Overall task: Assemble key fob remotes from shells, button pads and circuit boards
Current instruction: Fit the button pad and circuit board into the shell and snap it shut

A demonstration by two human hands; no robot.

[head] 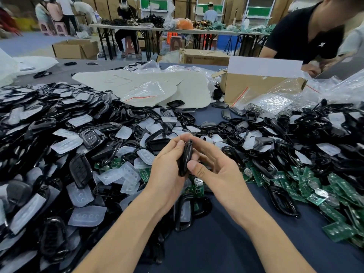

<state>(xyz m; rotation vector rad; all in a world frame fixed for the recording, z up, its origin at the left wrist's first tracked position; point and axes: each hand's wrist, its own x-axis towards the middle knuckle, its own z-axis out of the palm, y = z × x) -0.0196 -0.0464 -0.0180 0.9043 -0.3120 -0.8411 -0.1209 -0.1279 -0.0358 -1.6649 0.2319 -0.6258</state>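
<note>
both hands hold a black key fob (185, 158) edge-up above the middle of the near edge of the tabletop (216, 243). the left hand (167, 174) curls round its left side, and the right hand (218, 170) pinches its right side, thumb on the rim. black shells (49, 123) and translucent button pads (67, 141) heap toward the left edge. green circuit boards (315, 188) lie toward the right edge. a cardboard box (256, 85) sits near the far right corner.
</note>
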